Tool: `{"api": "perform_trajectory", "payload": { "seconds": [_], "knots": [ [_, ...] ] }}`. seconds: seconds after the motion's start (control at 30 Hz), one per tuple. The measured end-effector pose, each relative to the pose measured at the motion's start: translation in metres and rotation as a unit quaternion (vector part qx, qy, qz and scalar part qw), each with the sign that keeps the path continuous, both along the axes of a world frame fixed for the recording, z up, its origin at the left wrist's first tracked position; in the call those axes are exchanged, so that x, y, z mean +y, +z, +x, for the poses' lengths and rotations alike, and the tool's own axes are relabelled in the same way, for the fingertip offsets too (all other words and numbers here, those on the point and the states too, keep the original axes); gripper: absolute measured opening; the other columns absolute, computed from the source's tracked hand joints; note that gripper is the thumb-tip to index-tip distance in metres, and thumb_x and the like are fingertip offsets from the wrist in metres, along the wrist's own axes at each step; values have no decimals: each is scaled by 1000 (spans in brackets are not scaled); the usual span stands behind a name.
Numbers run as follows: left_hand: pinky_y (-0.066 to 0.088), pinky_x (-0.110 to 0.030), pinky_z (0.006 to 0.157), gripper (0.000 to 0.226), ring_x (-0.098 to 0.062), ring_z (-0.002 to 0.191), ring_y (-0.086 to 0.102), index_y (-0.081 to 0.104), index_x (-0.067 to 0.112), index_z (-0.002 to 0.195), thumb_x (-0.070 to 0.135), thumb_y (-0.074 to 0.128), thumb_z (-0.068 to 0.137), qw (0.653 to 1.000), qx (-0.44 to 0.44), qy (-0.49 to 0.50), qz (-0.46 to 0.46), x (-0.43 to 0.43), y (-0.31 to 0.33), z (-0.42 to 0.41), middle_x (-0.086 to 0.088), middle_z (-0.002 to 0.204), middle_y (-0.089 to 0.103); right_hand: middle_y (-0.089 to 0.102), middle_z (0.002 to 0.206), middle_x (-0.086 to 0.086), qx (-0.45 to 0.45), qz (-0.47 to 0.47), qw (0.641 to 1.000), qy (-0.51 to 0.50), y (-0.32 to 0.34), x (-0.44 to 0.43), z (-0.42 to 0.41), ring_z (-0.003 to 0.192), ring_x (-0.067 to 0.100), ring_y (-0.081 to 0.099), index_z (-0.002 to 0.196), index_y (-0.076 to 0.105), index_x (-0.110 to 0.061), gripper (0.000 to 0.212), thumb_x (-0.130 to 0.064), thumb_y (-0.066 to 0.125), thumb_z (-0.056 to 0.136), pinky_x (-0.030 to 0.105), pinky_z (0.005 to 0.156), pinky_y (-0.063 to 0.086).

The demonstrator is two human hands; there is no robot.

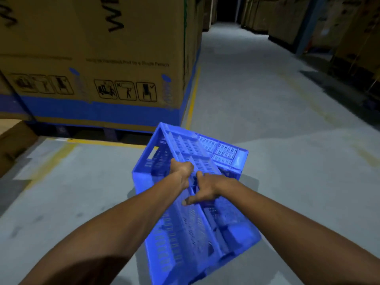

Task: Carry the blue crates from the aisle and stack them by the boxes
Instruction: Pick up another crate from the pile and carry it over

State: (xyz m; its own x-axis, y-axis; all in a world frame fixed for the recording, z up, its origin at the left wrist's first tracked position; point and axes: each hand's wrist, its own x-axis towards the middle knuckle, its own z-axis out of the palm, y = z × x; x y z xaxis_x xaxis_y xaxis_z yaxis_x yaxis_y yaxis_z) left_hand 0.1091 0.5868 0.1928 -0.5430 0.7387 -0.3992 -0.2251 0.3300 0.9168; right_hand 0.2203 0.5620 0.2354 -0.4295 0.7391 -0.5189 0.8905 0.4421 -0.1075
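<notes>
Two blue slotted plastic crates hang tilted above the grey floor in front of me. My left hand [182, 171] grips the rim of the far crate [185, 147], fingers curled over its edge. My right hand [203, 189] grips the rim of the near crate [197, 233], thumb lying along the outside wall. The two hands are close together at the place where the crates meet. Large cardboard boxes [92, 58] with a blue band stand on a pallet just beyond the crates at the left.
A yellow floor line [192, 103] runs along the boxes' right side and front. The aisle [257, 89] stretches ahead to the right, lined with dark racks and a blue post [308, 25]. A smaller cardboard box [12, 140] sits at the far left.
</notes>
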Motion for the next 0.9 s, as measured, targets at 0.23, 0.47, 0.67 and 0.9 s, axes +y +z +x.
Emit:
{"api": "perform_trajectory", "payload": {
  "seconds": [0.23, 0.47, 0.67, 0.9],
  "knots": [
    [45, -35, 53, 35, -25, 58, 54, 62, 3, 87, -12, 49, 58, 980, 95, -176, 10, -22, 214, -17, -16, 69, 61, 60, 128, 0, 126, -40, 991, -21, 220, 10, 8, 119, 22, 56, 129, 55, -27, 70, -59, 79, 71, 33, 99, 45],
    [47, -26, 45, 28, -23, 47, 56, 65, 8, 80, 2, 50, 58, 871, 293, -393, -29, -37, 449, -25, -13, 58, 61, 38, 136, 13, 128, 268, 955, -15, 437, 6, 29, 126, 33, 39, 142, 36, -23, 87, -34, 81, 68, 44, 97, 44],
    [50, -24, 41, 22, -16, 52, 62, 62, 10, 73, -10, 55, 71, 727, 437, -530, -12, -45, 608, -22, -6, 61, 64, 21, 158, 14, 17, 214, 977, -11, 561, -16, 56, 144, 31, 26, 155, 18, -25, 124, -52, 90, 57, 48, 115, 28],
    [50, -23, 45, 25, -18, 53, 63, 66, 6, 76, -10, 49, 67, 625, 510, -588, 58, -35, 680, 6, -4, 59, 64, 56, 129, 4, -94, 247, 956, -124, 642, -49, 89, 120, 30, 55, 135, 43, -25, 94, -51, 89, 57, 56, 99, 39]
  ]
}}
